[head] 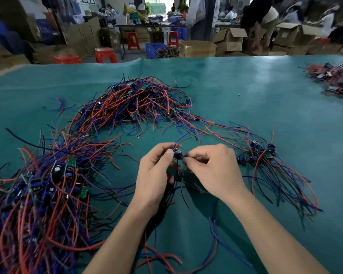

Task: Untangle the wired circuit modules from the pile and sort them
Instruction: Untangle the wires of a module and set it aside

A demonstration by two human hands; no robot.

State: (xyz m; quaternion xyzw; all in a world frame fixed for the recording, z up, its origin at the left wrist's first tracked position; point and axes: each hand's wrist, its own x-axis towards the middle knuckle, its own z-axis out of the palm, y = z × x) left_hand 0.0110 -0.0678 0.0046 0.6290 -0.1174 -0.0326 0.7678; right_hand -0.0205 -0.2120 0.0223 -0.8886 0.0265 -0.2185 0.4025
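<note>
A small circuit module (178,153) with red, blue and dark wires is held above the green table mat (246,91). My left hand (156,175) grips it with thumb and fingers. My right hand (212,169) pinches the module's wires right beside it. Its wires trail up toward the tangled pile (139,103) at the centre back and down between my forearms. A second large heap of wired modules (42,186) lies at the left. A small laid-out group of modules (259,153) with wires fanning toward me sits at the right.
Another heap of modules (337,78) lies at the far right of the table. Beyond the table's far edge stand red stools (105,54), cardboard boxes (230,40), a blue crate (154,49) and people at other benches.
</note>
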